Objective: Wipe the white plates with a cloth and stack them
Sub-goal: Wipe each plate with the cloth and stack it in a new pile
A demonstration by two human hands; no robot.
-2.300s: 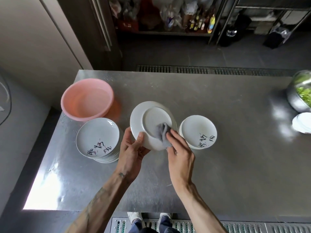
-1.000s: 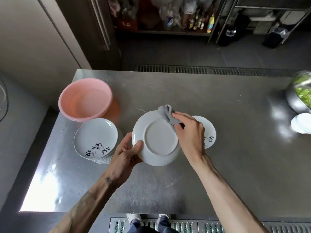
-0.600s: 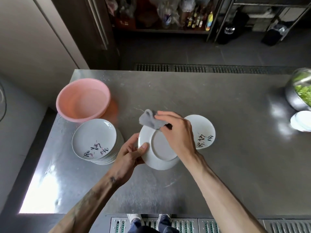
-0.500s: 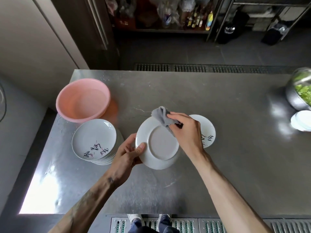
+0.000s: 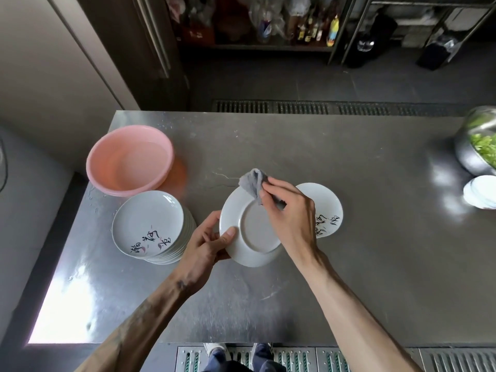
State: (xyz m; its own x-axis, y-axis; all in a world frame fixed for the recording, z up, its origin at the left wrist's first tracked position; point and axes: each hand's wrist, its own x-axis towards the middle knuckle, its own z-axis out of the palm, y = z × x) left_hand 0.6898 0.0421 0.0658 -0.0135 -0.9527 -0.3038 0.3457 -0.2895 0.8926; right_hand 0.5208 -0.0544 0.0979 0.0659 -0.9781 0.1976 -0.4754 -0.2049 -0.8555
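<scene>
My left grip (image 5: pixel 204 248) pinched the rim of the round white ceramic plate (image 5: pixel 255 232); my right grip (image 5: pixel 291 218) clutched the crumpled grey cloth (image 5: pixel 251 183) on its upper edge — the lettered plate (image 5: pixel 324 200) lay just right.

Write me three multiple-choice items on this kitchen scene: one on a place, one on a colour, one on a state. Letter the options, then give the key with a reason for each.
1. Where is the pink basin?
A. at the far left of the table, beyond the tall stack of plates
B. on the floor
C. on a shelf

2. What colour is the cloth in the right hand?
A. green
B. grey
C. yellow

3. Which face of the plate gripped by the left hand is turned to the camera?
A. the painted top
B. neither, it is edge-on
C. the plain underside

Key:
1 A, the basin sits on the table just behind the stack.
2 B, the bunched cloth is plainly grey.
3 C, the foot ring shows and no painting does.
</scene>
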